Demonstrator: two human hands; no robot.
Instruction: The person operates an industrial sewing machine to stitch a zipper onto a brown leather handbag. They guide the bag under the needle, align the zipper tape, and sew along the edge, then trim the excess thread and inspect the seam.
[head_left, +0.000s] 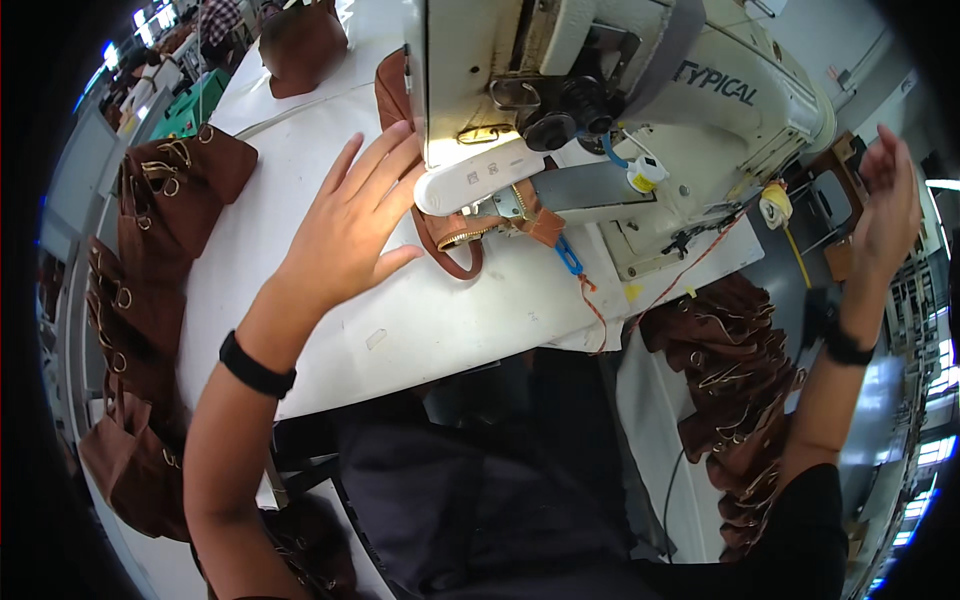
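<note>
My left hand [352,222] is open beside the head of an industrial sewing machine [465,65], its fingers spread. The fingertips reach a brown leather bag [393,88] that lies partly behind the machine head; whether they press on it I cannot tell. A brass-toothed zipper [460,238] and a brown leather loop [470,268] show under the white lamp bar [480,182]. Well away from the machine, my right hand [884,205] is raised at the far right, fingers loosely apart, with nothing visible in it. The machine hides much of the bag.
Blue thread snips [568,256] hang on an orange cord at the white table [430,340]. Brown bags with metal rings [165,200] line the left side. More brown leather pieces [725,370] are heaped at the right. Another person [222,22] is at the far left.
</note>
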